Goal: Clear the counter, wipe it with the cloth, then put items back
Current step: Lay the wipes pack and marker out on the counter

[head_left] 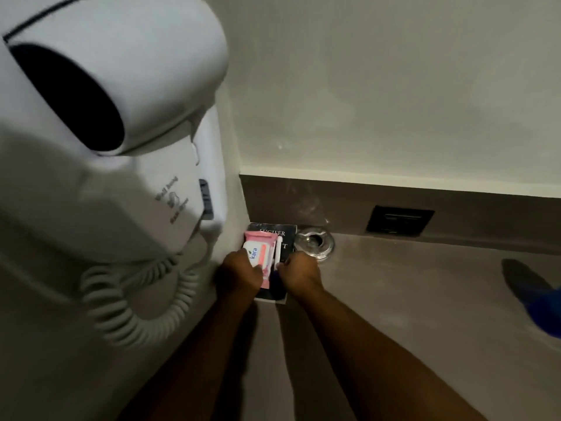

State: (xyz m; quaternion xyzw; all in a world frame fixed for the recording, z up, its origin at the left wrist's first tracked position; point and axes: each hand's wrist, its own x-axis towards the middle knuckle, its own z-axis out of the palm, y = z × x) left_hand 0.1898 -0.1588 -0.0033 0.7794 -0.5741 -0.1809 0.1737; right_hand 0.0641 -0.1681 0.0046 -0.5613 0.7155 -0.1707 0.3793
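**Head view: both hands on the corner stack as counter work goes on**

Head camera, looking down: a person's left hand (241,273) curls over the near end of a pink wipes packet (259,253), while the right hand (299,270) pinches the lower end of a white pen (278,250) lying just beside the packet. Both rest on a dark book (287,238) pushed into the corner of the grey counter (394,299), under both hands. Just beyond the right hand sits a glass ashtray (314,242); well off to its right lies the blue cloth (543,302). A wall hairdryer (106,117) with coiled cord (127,305) hangs left of the left hand. The risk, as judged here: the pen could roll off the book's smooth cover, or the packet slide, if the stack is nudged or lifted unevenly; a right-hand swing could knock the ashtray. Both forearms reach forward, nearly parallel, wrists low, fingers bent downward
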